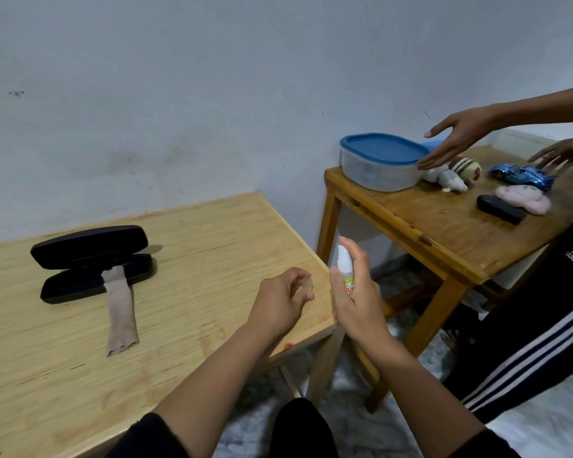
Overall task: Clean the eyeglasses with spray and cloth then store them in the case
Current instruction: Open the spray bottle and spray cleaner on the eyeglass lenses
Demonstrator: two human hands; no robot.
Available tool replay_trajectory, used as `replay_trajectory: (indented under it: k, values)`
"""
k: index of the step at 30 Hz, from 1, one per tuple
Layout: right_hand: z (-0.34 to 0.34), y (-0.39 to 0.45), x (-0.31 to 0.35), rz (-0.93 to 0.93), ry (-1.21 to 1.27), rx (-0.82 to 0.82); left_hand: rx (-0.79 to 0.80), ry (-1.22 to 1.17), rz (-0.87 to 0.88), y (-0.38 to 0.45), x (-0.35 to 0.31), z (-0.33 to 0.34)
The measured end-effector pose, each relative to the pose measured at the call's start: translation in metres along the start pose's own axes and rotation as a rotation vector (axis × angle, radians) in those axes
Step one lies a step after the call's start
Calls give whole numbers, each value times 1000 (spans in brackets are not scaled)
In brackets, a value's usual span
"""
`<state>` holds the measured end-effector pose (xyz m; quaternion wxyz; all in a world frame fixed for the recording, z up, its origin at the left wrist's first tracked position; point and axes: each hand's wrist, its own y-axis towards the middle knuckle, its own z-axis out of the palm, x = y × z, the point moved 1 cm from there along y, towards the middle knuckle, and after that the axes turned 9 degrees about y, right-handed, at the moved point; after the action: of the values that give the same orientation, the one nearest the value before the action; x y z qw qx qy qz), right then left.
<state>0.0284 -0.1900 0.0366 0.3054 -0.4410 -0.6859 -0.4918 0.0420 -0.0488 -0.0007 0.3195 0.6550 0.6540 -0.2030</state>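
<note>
A black eyeglasses case (91, 262) lies open on the left of the light wooden table (196, 246). A beige cloth (121, 312) hangs out of its lower half onto the tabletop. I see no eyeglasses; the inside of the case is dark. My right hand (358, 299) grips a small white spray bottle (344, 264) with a green label, upright just past the table's right edge, index finger over its top. My left hand (283, 300) hovers over the table's right corner beside the bottle, fingers curled in, with nothing visible in them.
A darker wooden table (437, 226) stands to the right with a blue-lidded plastic box (379, 161), soft toys (457, 175), a blue toy car (523, 176) and a second black case (500, 209). Another person's hands (460, 137) reach over it; their leg (543, 325) stands at the right.
</note>
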Motion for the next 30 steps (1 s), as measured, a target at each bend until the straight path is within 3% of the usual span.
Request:
replay_trajectory:
  k: [7, 18, 25, 30]
  values:
    - [7, 3, 11, -64, -38, -8, 12, 78, 4, -5, -1, -17]
    - [47, 14, 55, -218, -16, 29, -226, 493, 17, -7, 30, -107]
    - [114, 29, 91, -311, 44, 104, -355, 682, -139, -40, 63, -199]
    - [169, 24, 125, -382, 117, 187, -453, 694, -289, -85, 94, -256]
